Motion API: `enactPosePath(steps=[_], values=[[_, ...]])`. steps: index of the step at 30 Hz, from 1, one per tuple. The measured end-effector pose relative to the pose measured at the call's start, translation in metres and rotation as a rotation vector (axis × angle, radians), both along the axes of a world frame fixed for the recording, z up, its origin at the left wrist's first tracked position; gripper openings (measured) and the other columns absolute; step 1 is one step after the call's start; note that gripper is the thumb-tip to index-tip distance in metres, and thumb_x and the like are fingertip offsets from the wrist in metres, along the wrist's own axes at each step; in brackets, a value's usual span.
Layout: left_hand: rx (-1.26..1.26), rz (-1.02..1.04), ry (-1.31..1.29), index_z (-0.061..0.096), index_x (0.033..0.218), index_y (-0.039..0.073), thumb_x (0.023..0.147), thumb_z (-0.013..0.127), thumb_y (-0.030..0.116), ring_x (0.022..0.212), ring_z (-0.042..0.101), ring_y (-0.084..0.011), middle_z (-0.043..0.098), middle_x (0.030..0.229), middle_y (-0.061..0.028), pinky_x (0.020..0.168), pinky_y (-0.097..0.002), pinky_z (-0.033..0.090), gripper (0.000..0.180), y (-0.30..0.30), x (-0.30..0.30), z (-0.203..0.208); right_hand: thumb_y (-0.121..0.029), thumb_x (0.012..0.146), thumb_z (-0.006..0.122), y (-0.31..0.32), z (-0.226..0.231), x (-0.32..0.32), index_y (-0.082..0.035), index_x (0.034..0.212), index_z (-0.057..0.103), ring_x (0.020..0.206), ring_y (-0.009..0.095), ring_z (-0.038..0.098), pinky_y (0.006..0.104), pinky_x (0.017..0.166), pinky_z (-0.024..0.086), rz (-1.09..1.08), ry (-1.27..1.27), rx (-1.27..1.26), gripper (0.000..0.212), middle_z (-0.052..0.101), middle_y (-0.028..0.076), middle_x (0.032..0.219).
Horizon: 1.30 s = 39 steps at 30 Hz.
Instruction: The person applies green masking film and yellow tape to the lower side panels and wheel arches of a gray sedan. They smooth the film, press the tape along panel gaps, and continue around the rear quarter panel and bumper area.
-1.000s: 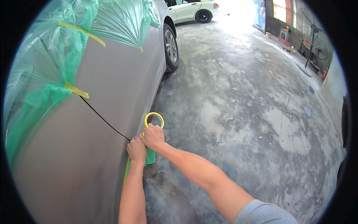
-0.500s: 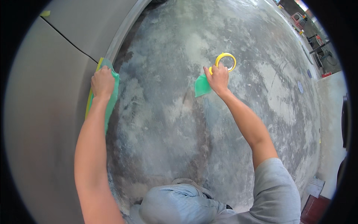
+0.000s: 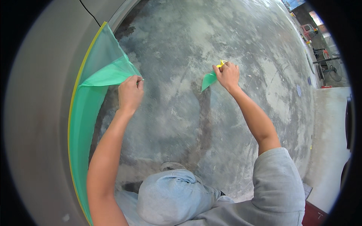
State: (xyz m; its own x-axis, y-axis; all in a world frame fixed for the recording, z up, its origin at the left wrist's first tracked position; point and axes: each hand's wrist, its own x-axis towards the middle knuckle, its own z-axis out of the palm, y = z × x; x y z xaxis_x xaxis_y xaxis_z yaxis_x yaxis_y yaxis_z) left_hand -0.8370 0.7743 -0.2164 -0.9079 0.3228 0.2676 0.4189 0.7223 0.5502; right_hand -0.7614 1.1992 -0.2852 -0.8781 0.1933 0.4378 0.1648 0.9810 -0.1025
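Observation:
Green masking film (image 3: 85, 113) hangs along the grey vehicle panel (image 3: 41, 113) at the left, its edge held on by a strip of yellow tape (image 3: 74, 90). My left hand (image 3: 130, 94) pinches a corner of that film and stretches it away from the panel, with a fold running back to the tape. Over the floor, my right hand (image 3: 229, 75) grips a roll of yellow masking tape (image 3: 222, 62), mostly hidden by the fingers and seen nearly edge-on. A small piece of green film (image 3: 208, 81) hangs from the roll beside the thumb.
The panel has a dark seam (image 3: 89, 11) near the top. Beneath my hands lies a stained concrete floor (image 3: 169, 124). At the far right are a pink-and-grey stool (image 3: 309, 31), a fan (image 3: 333, 71) and a pale low wall (image 3: 332, 124). My bent knee (image 3: 166, 196) is at the bottom.
My left hand has left the panel edge and drawn the film's corner out to the right, spreading it. The tape roll in my right hand has turned from face-on to nearly edge-on.

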Motion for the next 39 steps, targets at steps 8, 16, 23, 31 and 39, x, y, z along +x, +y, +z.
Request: enactPosePath(steps=[8,16,23,31,39], values=[[0.305,0.014,-0.014,0.077,0.098,-0.001,0.092,0.078,0.010,0.077,0.076,-0.0246,0.078,0.093,-0.0147,0.072,-0.0361,0.059,0.013,0.021,0.025,0.000,-0.034,0.095,0.079,0.016,0.079,0.006,-0.007,0.089,0.080,0.080,0.026,0.064,0.0399,0.074,0.049,-0.130,0.334,-0.402,0.028,0.066,0.011,0.087],[0.625,0.107,-0.055,0.076,0.090,-0.002,0.089,0.073,0.006,0.081,0.073,-0.0340,0.076,0.092,-0.0157,0.072,-0.0429,0.057,0.009,0.051,0.050,0.017,-0.046,0.096,0.080,-0.218,0.086,-0.001,0.001,0.118,0.076,0.087,0.011,0.056,0.0292,0.077,0.046,0.097,-0.294,-1.694,0.052,0.060,-0.002,0.090],[0.524,0.170,0.016,0.076,0.102,-0.003,0.090,0.075,0.006,0.075,0.073,-0.0305,0.076,0.091,-0.0177,0.066,-0.0381,0.055,0.014,0.007,0.078,0.033,-0.025,0.097,0.080,-0.264,0.072,-0.068,-0.002,0.100,0.072,0.084,0.015,0.064,0.0306,0.075,0.052,0.482,-0.560,-2.069,0.025,0.070,0.005,0.096],[1.464,0.797,-0.724,0.058,0.136,-0.006,0.100,0.076,0.043,0.103,0.074,-0.0232,0.070,0.115,-0.0154,0.088,-0.0334,0.059,0.063,-0.179,0.184,0.029,-0.020,0.094,0.083,-0.162,0.019,-0.147,-0.002,0.102,0.068,0.073,0.012,0.063,0.0269,0.065,0.050,0.291,-0.793,-1.492,0.025,0.066,0.003,0.086],[1.307,1.691,-0.215,0.062,0.133,0.008,0.096,0.080,0.050,0.094,0.067,-0.0156,0.069,0.114,-0.0031,0.085,-0.0312,0.053,0.058,-0.346,0.358,0.010,-0.016,0.098,0.079,-0.185,-0.054,-0.189,-0.004,0.106,0.066,0.069,0.014,0.061,0.0307,0.062,0.051,0.245,-0.563,-1.589,0.020,0.064,0.003,0.085]])
